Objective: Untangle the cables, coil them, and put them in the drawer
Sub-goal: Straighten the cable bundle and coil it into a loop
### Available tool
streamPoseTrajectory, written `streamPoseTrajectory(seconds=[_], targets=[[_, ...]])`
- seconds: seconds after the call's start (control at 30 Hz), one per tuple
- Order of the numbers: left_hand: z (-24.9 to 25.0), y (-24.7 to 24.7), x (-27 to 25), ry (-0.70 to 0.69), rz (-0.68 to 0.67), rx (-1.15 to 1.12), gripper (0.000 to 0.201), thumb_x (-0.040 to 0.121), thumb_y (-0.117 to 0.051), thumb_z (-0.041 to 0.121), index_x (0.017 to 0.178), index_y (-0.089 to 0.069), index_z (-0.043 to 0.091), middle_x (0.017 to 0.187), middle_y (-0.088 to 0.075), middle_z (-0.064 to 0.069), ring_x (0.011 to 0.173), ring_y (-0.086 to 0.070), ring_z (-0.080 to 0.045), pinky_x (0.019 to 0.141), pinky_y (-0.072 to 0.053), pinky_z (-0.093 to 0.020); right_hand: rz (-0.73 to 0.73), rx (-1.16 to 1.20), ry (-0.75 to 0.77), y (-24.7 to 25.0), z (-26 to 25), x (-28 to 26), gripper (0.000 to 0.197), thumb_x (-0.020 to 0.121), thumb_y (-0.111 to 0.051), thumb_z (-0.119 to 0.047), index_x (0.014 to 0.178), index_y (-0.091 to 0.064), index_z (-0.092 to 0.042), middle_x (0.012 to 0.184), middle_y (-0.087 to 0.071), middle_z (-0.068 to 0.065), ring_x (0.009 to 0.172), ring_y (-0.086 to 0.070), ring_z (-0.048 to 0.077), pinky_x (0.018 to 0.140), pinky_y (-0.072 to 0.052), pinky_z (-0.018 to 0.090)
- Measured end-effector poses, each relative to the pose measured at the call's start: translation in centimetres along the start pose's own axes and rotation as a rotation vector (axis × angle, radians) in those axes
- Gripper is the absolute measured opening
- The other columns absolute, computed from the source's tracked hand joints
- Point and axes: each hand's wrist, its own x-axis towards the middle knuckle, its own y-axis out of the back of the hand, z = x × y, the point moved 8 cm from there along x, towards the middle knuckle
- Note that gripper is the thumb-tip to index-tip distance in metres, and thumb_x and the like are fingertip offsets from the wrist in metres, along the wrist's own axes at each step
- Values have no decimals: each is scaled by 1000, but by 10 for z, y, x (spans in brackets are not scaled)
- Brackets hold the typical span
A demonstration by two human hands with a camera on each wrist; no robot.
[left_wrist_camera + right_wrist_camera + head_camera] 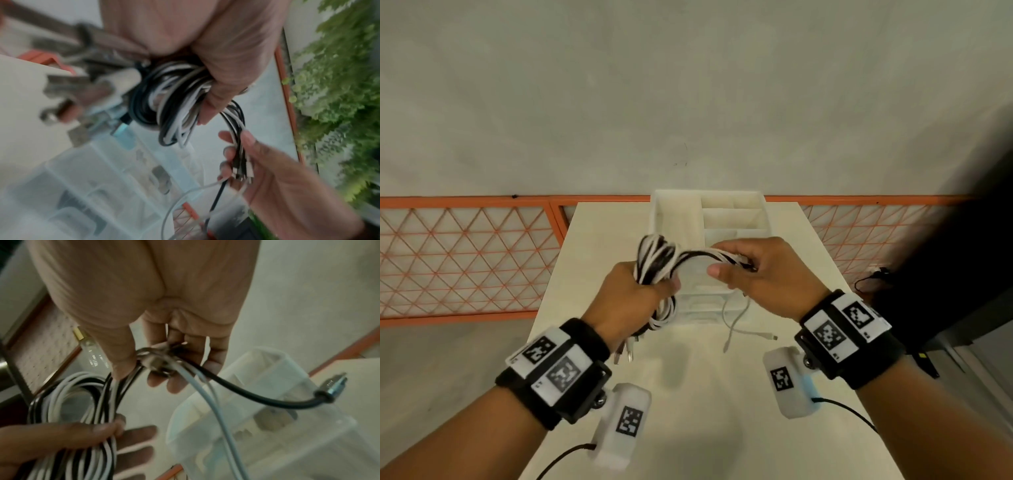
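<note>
The left hand (631, 291) grips a coil (655, 255) of black and white cables above the counter (688, 394); its fingers are hidden behind the loops. The right hand (763, 274) pinches the strands' plug ends, partly covered by its fingers. A loose white cable (736, 322) lies before the translucent drawer (709, 219), whose contents blur in both wrist views.
</note>
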Motion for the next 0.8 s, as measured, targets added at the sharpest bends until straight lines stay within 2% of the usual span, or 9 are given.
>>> streamPoseTrajectory(seconds=[0.07, 0.17, 0.2, 0.3, 0.37, 0.47, 0.57, 0.67, 0.8], targets=[[5, -1, -4, -26, -52, -132, 12, 92, -65, 9, 85, -72, 3, 80, -77, -10, 84, -74, -27, 84, -57, -41, 11, 102, 37, -1, 0, -3, 21, 95, -66, -31, 108, -77, -18, 67, -66, 7, 53, -52, 0, 55, -40, 8], [16, -13, -14, -42, -119, -247, 30, 91, -66, 34, 86, -68, 5, 74, -69, -10, 79, -69, -38, 83, -57, -58, 197, 196, 75, -5, -6, -3, 24, 99, -62, -25, 86, -74, -7, 64, -59, 13, 52, -51, 12, 53, -43, 26], [19, -17, -17, -31, -131, -280, 42, 86, -66, 46, 91, -67, 4, 74, -64, -11, 76, -67, -35, 78, -59, -56, 267, 225, 80, -6, -9, -3, 24, 99, -62, -23, 86, -74, -6, 62, -59, 11, 53, -51, 13, 54, -43, 31], [31, -28, -23, -34, -161, -316, 65, 73, -60, 69, 97, -67, 9, 81, -63, -23, 76, -66, -38, 76, -61, -51, 415, 204, 166, -16, -26, -7, 21, 99, -61, -18, 89, -75, -6, 63, -60, -6, 56, -55, 7, 55, -43, 22], [34, -35, -25, -1, -197, -345, 72, 71, -56, 74, 99, -70, 10, 90, -72, -23, 84, -71, -39, 74, -61, -46, 431, 88, 282, -33, -43, -14, 21, 99, -55, -14, 87, -70, -6, 67, -59, 2, 59, -54, 16, 55, -45, 31], [26, -38, -21, 147, -237, -519, 56, 74, -66, 60, 102, -74, 12, 96, -77, -13, 90, -74, -27, 74, -57, -35, 349, -103, 301, -62, -55, -25, 38, 95, -44, -21, 124, -64, -8, 112, -62, 7, 99, -60, 19, 81, -50, 37], [15, -28, -17, 194, -187, -629, 34, 79, -74, 40, 94, -75, 10, 96, -69, -16, 82, -70, -28, 76, -56, -38, 190, -218, 326, -75, -54, -31, 57, 87, -52, -35, 141, -52, -14, 148, -40, 2, 132, -45, 20, 102, -42, 42], [8, -21, -15, 203, -154, -690, 24, 84, -70, 31, 89, -74, 8, 90, -71, -16, 81, -69, -28, 78, -54, -40, 75, 144, 357, -62, -45, -29, 55, 87, -69, -28, 138, -56, -13, 142, -44, 0, 113, -59, 13, 95, -52, 37], [10, -10, -13, 143, -96, -746, 15, 82, -71, 22, 83, -73, 8, 83, -70, -15, 78, -68, -29, 75, -55, -41, 51, 129, 246, -48, -29, -25, 59, 88, -75, -35, 140, -53, -21, 125, -62, -5, 90, -63, 1, 76, -52, 19]])
